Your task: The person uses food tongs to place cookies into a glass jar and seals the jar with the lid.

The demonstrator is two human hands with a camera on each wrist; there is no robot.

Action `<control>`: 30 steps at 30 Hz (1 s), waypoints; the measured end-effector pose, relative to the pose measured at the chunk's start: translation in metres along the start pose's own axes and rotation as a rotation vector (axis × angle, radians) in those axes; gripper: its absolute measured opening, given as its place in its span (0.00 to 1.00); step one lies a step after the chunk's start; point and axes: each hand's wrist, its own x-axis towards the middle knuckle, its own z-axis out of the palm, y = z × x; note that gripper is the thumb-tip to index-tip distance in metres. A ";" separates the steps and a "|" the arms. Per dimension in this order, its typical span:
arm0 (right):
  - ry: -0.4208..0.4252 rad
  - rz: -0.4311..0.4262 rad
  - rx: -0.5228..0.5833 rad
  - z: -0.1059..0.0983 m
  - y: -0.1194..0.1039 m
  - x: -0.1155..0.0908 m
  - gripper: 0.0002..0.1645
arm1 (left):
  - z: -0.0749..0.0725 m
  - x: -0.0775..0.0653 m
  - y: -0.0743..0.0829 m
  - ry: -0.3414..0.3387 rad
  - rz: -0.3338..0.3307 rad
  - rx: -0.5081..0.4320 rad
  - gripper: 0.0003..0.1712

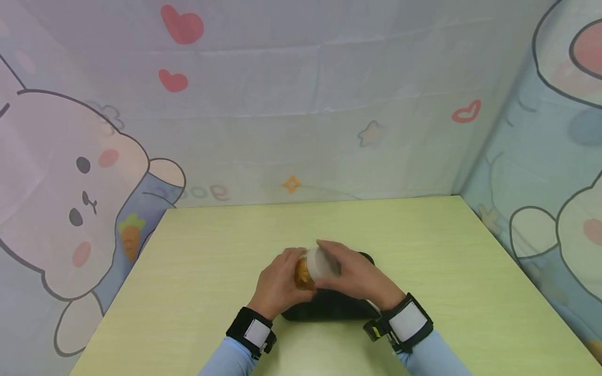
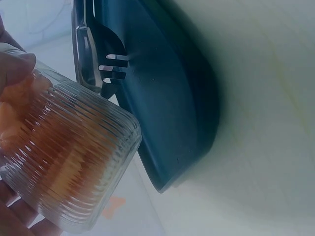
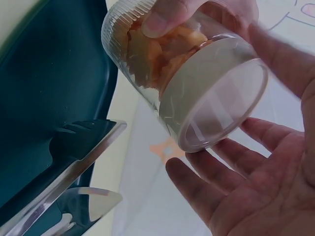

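Note:
My left hand (image 1: 281, 279) grips a clear ribbed jar (image 2: 74, 152) around its body, its thumb and fingers on opposite sides. Orange-brown pieces fill much of the jar, which is tilted onto its side. Its pale lid (image 3: 211, 98) faces my right hand (image 1: 359, 274). In the right wrist view, that hand's fingers are spread, with the fingertips (image 3: 197, 160) right at the lid's lower rim and the thumb at its upper side. Both hands are above a dark teal tray (image 1: 324, 308), partly hidden by them in the head view.
Tongs (image 3: 74, 162) with dark slotted heads and metal arms lie over the tray, close below the jar. The pale yellow table (image 1: 211, 235) ends at a patterned cloth backdrop (image 1: 301, 104) behind, with more printed cloth on both sides.

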 end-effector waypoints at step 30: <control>0.128 0.335 0.017 0.011 -0.016 0.004 0.32 | 0.002 -0.002 0.002 -0.035 -0.008 0.017 0.46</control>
